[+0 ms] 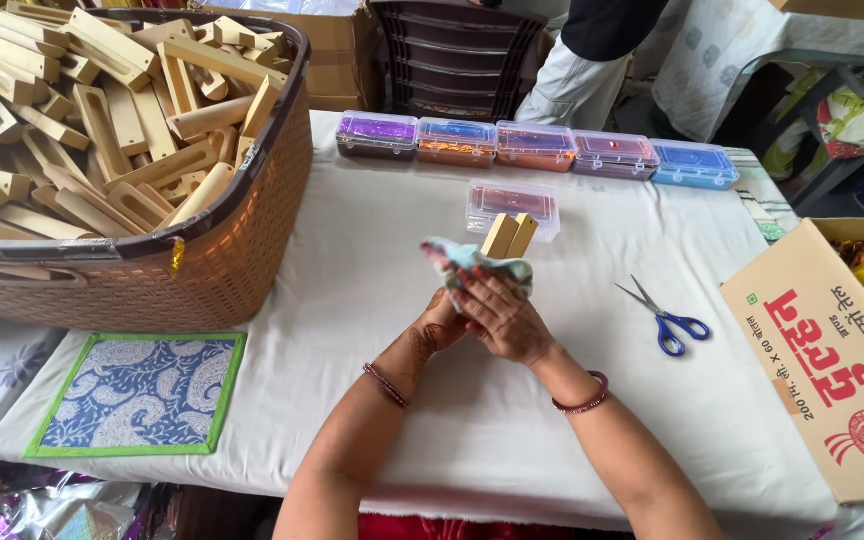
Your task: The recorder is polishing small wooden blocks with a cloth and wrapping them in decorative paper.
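Hands (487, 320) closed round cloth (472, 262), wooden piece (510, 236)

We've got a big woven basket (202, 270) stuffed with wooden pieces (102, 120) far left, a blue paisley mat (137, 392) near left, blue-handled scissors (667, 320) right, plus coloured boxes (537, 147) lined up far back.

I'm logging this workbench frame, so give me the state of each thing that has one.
Wooden piece: held upright, wrapped in cloth.
Left hand: gripping the cloth.
Right hand: closed over the cloth.
Scissors: lying slightly open.
Basket: full of wooden pieces.
Clear boxes: lids shut, in a row.
Cardboard box: flap open.
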